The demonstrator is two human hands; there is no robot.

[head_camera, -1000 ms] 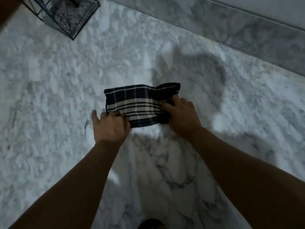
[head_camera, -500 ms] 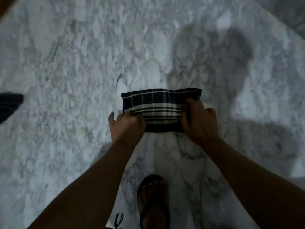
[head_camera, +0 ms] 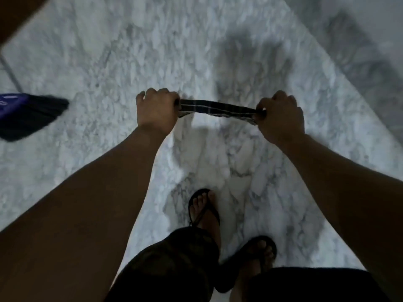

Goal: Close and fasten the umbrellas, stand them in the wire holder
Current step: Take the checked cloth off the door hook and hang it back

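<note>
A dark plaid piece of fabric [head_camera: 218, 110] with thin white stripes, seemingly an umbrella sleeve, hangs stretched between my hands above the marble floor. My left hand [head_camera: 156, 112] grips its left end with curled fingers. My right hand [head_camera: 281, 116] grips its right end the same way. A dark blue folded umbrella [head_camera: 28, 116] lies on the floor at the left edge, partly cut off. The wire holder is out of sight.
White and grey marble floor [head_camera: 109, 73] spreads all round. My feet in black flip-flops [head_camera: 205, 210] stand below the fabric. A brown wooden surface [head_camera: 15, 14] fills the top left corner. A grey marble skirting [head_camera: 359, 51] runs along the right.
The plaid fabric has been lifted off the floor and pulled taut between both hands, now seen edge-on. The view has tilted down towards my feet, and the blue umbrella has come further into view.
</note>
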